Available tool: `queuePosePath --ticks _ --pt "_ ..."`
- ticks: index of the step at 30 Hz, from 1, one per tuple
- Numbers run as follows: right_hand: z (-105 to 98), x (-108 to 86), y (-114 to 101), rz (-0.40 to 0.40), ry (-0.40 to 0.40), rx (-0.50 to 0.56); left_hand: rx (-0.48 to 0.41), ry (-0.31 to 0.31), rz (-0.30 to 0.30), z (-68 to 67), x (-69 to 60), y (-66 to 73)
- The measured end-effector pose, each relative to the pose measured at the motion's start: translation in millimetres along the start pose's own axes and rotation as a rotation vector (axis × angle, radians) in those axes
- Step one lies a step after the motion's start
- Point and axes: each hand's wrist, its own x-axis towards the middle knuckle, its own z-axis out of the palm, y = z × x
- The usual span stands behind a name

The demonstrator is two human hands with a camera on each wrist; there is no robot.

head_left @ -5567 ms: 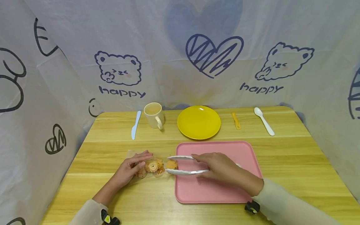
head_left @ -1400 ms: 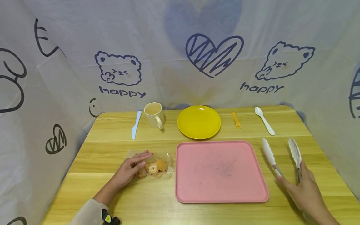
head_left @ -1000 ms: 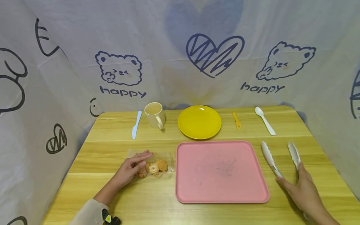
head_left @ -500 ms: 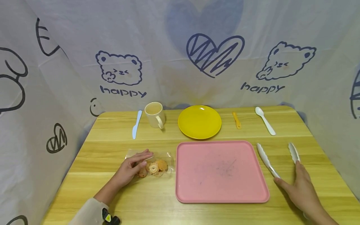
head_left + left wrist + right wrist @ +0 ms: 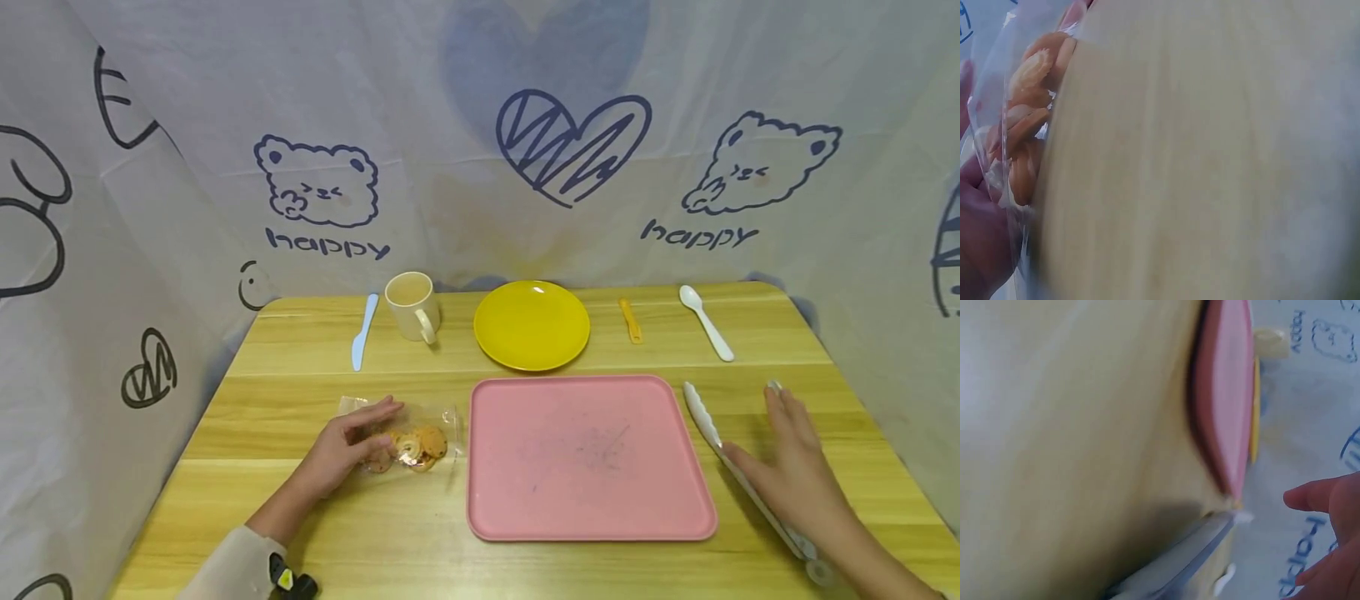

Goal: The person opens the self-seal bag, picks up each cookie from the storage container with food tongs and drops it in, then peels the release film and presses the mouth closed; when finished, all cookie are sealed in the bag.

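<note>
A clear plastic bag of cookies lies left of the pink tray. My left hand rests over the bag's left part, fingers and thumb fairly straight; some cookies are hidden under it. From the left wrist, the cookies show through the film beside the hand. White-tipped tongs lie spread on the table right of the tray. Above them hovers my right hand with fingers extended, hiding most of the far arm. In the right wrist view, the tongs are apart from the fingers.
The pink tray stands in the middle, with dark marks on its surface. Along the back edge are a pale blue knife, a cream mug, a yellow plate, a small orange utensil and a white spoon.
Earlier, the tongs held a cookie at the bag, then moved right of the tray. The right hand has now let go of them. The left hand has shifted slightly left on the bag.
</note>
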Motion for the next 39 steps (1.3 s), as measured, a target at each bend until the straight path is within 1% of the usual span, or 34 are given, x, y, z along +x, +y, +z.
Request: queuePosePath --ticks 3,4,5,7,11,12,15,17,18,19,20,22,23,25,28,29,30,33,35,37,39 --pt "4.2 7.1 -17.5 -0.061 -0.018 0.028 -0.047 0.040 0.001 -4.0 1.4 -0.1" --pt "6.2 9.2 -23.8 -0.080 -0.027 0.043 -0.073 0.060 -0.005 -5.5 1.8 -0.1" --pt "8.5 11.2 -30.0 -0.101 -0.036 0.055 -0.123 0.077 -0.013 -7.0 2.6 -0.2" --pt "14.1 14.7 -43.7 -0.122 -0.071 0.071 -0.279 0.100 -0.020 -10.8 3.8 -1.9" --pt "29.3 21.5 -72.0 -0.152 -0.140 0.091 -0.620 0.139 -0.034 -19.8 6.4 -5.3" --pt "34.1 23.0 -78.8 -0.157 -0.154 0.090 -0.682 0.147 -0.038 -22.4 6.9 -5.8" --pt "50.8 27.7 -97.0 -0.202 -0.182 0.098 -0.794 0.181 -0.081 -28.9 8.8 -3.7" --pt "62.4 31.0 -108.4 -0.234 -0.206 0.096 -0.829 0.198 -0.112 -32.9 10.7 -0.9" --pt "68.0 32.6 -113.8 -0.251 -0.218 0.102 -0.826 0.203 -0.131 -34.7 11.8 1.1" --pt "73.3 34.5 -119.3 -0.264 -0.233 0.108 -0.808 0.206 -0.149 -36.3 12.9 3.7" --pt "78.1 36.4 -125.0 -0.274 -0.247 0.108 -0.771 0.206 -0.164 -37.8 14.0 6.8" --pt "87.0 40.4 -135.9 -0.293 -0.275 0.122 -0.652 0.195 -0.190 -39.7 16.9 14.7" --pt "90.9 42.4 -141.1 -0.303 -0.288 0.134 -0.553 0.179 -0.199 -40.0 18.6 19.4" --pt "98.7 46.9 -151.6 -0.320 -0.318 0.156 -0.322 0.141 -0.199 -38.5 22.9 29.6" --pt "110.3 53.6 -167.5 -0.342 -0.370 0.190 -0.001 0.054 -0.157 -29.9 32.8 44.8" --pt "114.7 56.0 -172.6 -0.345 -0.389 0.202 0.090 0.024 -0.135 -25.5 36.6 49.4" --pt "119.3 58.5 -177.9 -0.349 -0.407 0.214 0.153 -0.005 -0.116 -20.4 41.0 53.1" --pt "135.0 67.1 -192.2 -0.351 -0.459 0.261 0.274 -0.095 -0.077 -2.5 54.8 61.0" --pt "146.8 73.7 -200.4 -0.354 -0.482 0.295 0.325 -0.149 -0.070 9.4 63.1 63.2" --pt "158.5 80.0 -207.7 -0.355 -0.479 0.308 0.364 -0.191 -0.070 20.0 70.5 63.4" --pt "169.5 85.5 -213.7 -0.343 -0.467 0.302 0.388 -0.219 -0.080 28.6 76.2 62.3"
